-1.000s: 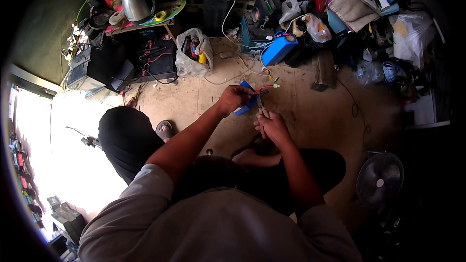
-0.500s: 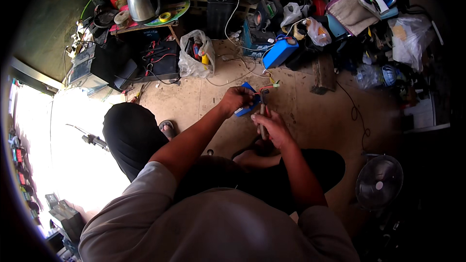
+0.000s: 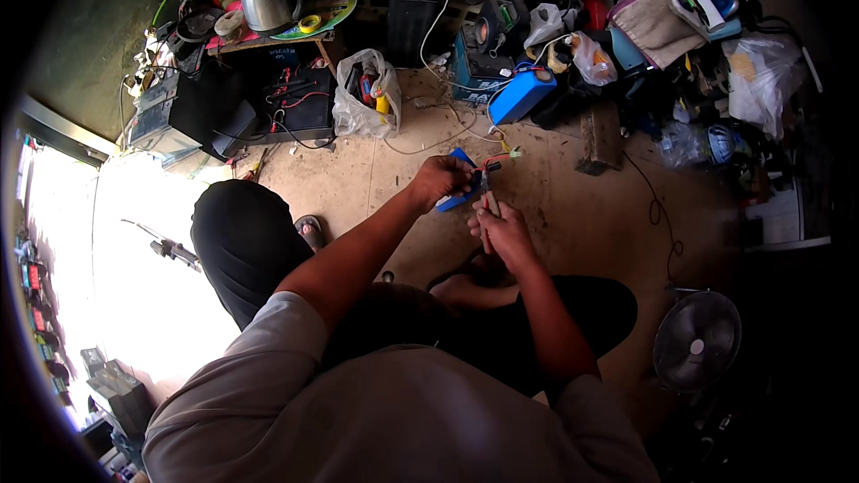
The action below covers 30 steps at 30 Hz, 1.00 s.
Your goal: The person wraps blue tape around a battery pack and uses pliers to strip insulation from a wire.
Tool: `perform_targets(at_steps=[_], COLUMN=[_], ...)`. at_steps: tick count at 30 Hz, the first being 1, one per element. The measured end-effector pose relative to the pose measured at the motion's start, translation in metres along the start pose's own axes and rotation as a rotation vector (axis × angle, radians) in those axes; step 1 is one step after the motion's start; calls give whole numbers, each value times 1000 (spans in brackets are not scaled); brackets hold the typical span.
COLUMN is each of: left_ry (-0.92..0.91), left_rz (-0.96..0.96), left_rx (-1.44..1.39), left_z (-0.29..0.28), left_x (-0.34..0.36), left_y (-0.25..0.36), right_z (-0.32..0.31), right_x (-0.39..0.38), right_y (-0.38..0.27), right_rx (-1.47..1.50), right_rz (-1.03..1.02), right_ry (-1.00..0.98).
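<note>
Two hands meet at frame centre above the bare floor [image 3: 573,215]. Left hand [image 3: 440,181] is clamped on a small blue pack [image 3: 455,200] with red wires [image 3: 495,159]; right hand [image 3: 503,231] is closed round a thin tool [image 3: 486,215] just beside it. Compared with a second ago, hands and pack sit almost unmoved, so work at the wires continues. Fan [image 3: 696,340] stands lower right.

The left hand [image 3: 438,181] covers most of the small blue pack [image 3: 455,201]; its wire ends are too small to tell.
</note>
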<state>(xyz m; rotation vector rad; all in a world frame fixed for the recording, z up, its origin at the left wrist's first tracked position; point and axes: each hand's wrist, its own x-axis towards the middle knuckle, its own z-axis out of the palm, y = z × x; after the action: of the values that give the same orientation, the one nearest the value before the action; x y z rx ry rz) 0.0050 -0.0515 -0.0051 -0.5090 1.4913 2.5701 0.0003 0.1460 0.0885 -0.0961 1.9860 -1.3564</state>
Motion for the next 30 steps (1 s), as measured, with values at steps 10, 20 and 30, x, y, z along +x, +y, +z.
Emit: perform_targets(at_steps=[10, 20, 30], left_ry=[-11, -9, -11], left_rz=[6, 22, 25], left_rx=[-25, -30, -63], left_z=[2, 3, 4], left_x=[-2, -2, -2], left_y=[3, 2, -1], right_z=[6, 6, 7], right_x=[4, 11, 11], right_y=[4, 3, 5], right_rx=[-120, -159, -178], right_rz=[42, 43, 39], right_ry=[67, 109, 92])
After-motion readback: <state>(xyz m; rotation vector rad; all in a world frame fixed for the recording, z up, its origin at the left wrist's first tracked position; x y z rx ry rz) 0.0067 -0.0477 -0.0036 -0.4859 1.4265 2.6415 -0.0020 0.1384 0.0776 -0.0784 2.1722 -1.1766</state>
